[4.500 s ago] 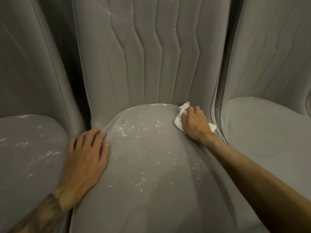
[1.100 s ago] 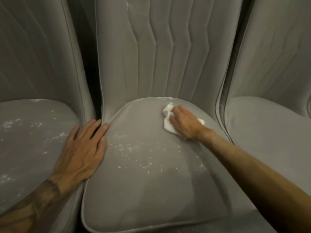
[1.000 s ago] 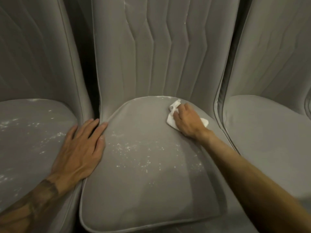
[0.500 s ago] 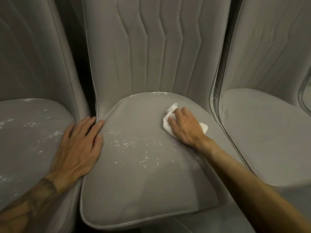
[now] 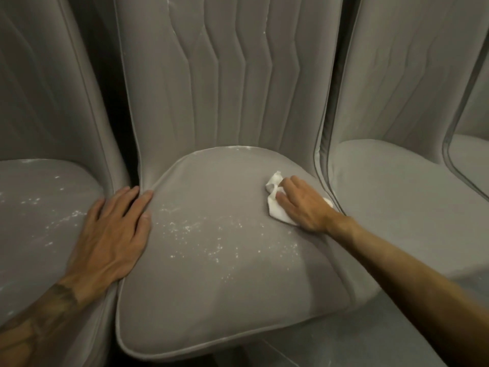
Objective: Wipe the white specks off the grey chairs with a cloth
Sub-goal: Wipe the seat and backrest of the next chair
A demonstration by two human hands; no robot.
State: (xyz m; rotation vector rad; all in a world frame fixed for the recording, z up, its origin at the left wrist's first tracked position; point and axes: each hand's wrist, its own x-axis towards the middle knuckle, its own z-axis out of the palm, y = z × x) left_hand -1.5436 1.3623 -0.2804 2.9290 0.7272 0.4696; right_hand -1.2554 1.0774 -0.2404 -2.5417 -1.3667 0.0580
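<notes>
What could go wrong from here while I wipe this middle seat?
1. The cloth is bunched under the right hand, so it may smear the white specks instead of lifting them.
2. Sweeping them leftward could push them into the gap by the left hand, or onto the left seat, already specked.

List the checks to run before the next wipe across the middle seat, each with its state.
1. Cloth under right hand, pressed on middle seat: ok.
2. Left hand flat on that seat's left edge, beside the specks: ok.
3. Specks lie left of the cloth, nothing between: ok.
4. Cloth's underside clean: cannot tell, hidden.
5. Left seat free of specks: not ok, speckled.
</notes>
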